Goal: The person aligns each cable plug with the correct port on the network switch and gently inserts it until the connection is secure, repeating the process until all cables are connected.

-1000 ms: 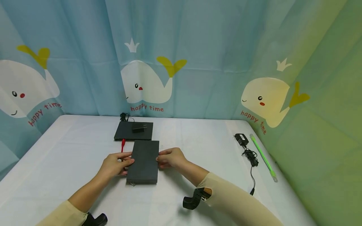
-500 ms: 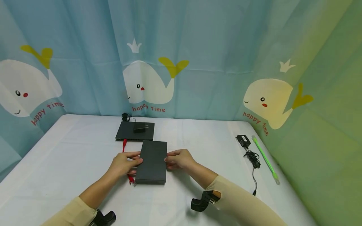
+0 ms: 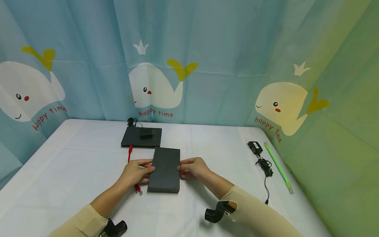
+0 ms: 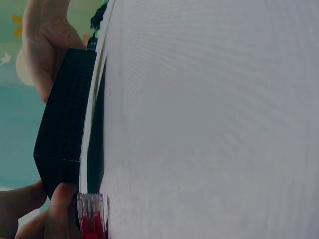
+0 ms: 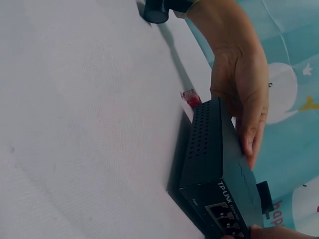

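Both hands hold a black TP-LINK Ethernet switch [image 3: 164,170] by its two long sides. My left hand [image 3: 137,171] grips the left side, thumb at the top edge and fingers lower down. On the opposite side my right hand [image 3: 193,168] pinches the edge where the ports [image 5: 225,215] are, as the right wrist view shows. A red network cable [image 3: 130,150] lies under and beside my left hand; its clear plug [image 4: 92,209] shows near the switch's lower left corner. Whether the switch touches the table cannot be told.
Behind the switch lies another flat black device [image 3: 130,136] with a small black plug adapter [image 3: 146,134] on top. To the right are a black power adapter [image 3: 255,147] with bundled cable [image 3: 264,167] and a green stick-like tube [image 3: 277,167]. A patterned curtain [image 3: 219,65] hangs behind the white table.
Both hands have moved the switch to the right, away from the red network cable. The cable's plug end now shows to the left of the switch. The head view has shifted slightly.
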`<state>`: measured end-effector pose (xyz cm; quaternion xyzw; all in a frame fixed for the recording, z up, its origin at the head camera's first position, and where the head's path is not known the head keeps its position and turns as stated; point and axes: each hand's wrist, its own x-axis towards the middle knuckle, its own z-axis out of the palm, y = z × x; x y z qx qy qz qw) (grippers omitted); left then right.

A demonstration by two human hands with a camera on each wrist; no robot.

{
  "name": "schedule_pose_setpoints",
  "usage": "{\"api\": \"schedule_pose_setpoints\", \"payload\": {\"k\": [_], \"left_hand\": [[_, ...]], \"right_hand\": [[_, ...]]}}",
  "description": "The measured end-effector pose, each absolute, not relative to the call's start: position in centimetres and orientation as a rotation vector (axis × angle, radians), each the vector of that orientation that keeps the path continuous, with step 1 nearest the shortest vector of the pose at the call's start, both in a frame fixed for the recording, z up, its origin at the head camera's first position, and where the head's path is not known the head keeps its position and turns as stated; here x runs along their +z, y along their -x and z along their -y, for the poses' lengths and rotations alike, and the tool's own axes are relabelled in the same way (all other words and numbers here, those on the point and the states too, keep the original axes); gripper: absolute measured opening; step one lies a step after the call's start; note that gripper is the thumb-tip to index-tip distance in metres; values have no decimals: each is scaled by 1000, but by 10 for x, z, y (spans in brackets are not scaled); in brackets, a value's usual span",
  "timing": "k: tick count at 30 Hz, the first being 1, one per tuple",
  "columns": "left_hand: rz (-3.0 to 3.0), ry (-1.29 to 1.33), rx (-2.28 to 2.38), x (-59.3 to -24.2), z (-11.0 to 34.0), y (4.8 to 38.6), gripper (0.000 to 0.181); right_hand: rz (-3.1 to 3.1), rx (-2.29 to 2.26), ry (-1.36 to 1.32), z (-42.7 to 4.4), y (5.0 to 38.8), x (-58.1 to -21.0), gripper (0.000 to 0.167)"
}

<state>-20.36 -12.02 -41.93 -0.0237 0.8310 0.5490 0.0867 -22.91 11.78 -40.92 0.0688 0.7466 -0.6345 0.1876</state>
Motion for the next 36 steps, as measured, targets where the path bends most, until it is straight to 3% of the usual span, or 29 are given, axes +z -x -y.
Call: {"api": "schedule_pose_setpoints", "payload": {"k": [36], "left_hand": [[-2332,103,1765,-424,84,202,44]], "right_hand": [[-2110,-1777,-197,-154,223,-408,38]]}}
